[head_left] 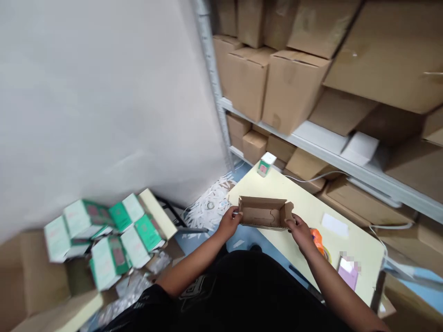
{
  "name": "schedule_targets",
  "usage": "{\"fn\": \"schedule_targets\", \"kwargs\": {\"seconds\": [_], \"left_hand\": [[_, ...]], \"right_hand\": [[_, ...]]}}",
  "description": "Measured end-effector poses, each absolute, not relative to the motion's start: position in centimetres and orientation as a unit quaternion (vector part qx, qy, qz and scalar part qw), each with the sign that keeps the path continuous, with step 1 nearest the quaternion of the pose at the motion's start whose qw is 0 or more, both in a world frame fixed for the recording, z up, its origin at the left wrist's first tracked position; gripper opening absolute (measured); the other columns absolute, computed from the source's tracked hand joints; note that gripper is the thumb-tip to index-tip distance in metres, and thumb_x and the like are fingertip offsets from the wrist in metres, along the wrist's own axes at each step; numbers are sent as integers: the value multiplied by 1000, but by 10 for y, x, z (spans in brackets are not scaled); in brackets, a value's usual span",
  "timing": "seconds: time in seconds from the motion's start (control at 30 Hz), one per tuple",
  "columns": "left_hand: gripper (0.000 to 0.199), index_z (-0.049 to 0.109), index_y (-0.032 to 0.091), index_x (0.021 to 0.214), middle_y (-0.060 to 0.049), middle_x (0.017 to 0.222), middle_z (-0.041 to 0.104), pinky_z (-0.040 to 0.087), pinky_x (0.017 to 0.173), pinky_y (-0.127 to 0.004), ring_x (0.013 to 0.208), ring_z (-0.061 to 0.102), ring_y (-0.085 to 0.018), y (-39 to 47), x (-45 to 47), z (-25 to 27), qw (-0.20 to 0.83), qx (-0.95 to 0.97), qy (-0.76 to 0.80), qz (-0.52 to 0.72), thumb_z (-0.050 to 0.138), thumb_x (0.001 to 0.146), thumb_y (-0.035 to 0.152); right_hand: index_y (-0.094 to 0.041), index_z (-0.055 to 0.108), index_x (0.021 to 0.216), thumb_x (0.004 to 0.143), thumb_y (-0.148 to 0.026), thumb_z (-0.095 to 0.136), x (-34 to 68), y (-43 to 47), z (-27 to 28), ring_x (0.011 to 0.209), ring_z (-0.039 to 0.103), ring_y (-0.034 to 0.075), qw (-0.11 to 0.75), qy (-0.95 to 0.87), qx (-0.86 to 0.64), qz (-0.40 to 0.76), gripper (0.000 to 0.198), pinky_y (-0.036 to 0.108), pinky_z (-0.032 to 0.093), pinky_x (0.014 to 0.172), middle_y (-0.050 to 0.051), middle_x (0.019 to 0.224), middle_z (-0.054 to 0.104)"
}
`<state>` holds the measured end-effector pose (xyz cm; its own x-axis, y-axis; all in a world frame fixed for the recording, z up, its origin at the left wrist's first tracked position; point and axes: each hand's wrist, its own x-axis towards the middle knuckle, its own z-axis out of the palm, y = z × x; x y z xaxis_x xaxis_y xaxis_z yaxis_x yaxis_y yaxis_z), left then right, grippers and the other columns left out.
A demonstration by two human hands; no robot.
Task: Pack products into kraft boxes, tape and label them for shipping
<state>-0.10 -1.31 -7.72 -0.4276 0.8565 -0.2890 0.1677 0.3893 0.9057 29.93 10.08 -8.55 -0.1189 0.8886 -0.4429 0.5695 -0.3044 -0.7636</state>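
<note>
An open brown cardboard box [265, 213], long and shallow, is held up between my two hands, its hollow inside facing me. My left hand [229, 223] grips its left end, fingers closed on the wall. At the opposite end my right hand [299, 230] pinches the right wall near a raised flap. The box is over the near edge of a pale yellow table [294, 189]. Behind it on the table's far corner stands a small green and white box [266, 164]. By my right forearm lies an orange tape dispenser [318, 242], partly hidden.
Green and white boxes [119, 235] are heaped at left beside an open carton [44, 272]. Paper scraps [209, 205] cover the floor by the wall. Shelves with brown cartons [294, 92] rise behind the table. A white card [335, 224] and a purple item [348, 275] lie on the tabletop.
</note>
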Motion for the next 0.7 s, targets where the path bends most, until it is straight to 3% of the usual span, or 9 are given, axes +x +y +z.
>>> {"fn": "schedule_targets", "kwargs": {"seconds": [0.17,0.33,0.57,0.7], "left_hand": [[33,67,21,116,-7,115,72,56,83,-34,92,68,-21,-101,-22,-52,331,256,765,490,57,92,42],[34,65,22,120,-9,121,71,57,82,-34,98,68,-23,-206,-47,-27,249,168,791,533,58,93,41],[46,65,21,120,-12,128,66,59,80,-34,109,66,-26,-393,-76,-11,178,123,764,608,54,95,58],[50,67,19,114,-11,111,71,58,80,-35,101,68,-25,-501,-106,-1,149,108,765,617,46,98,62]], "right_hand": [[-25,69,133,84,-53,59,230,96,-63,107,73,31,91,-638,-535,546,57,39,61,84,8,123,77],[-23,69,131,82,-51,63,150,39,-39,112,72,31,53,-599,-470,646,57,36,64,76,8,123,76],[-23,72,115,77,-55,66,40,-98,-23,116,70,35,81,-617,-429,655,50,38,68,72,9,136,70],[-21,70,110,71,-53,69,-7,-176,-12,124,66,36,92,-622,-419,655,51,38,68,71,10,146,63]]}}
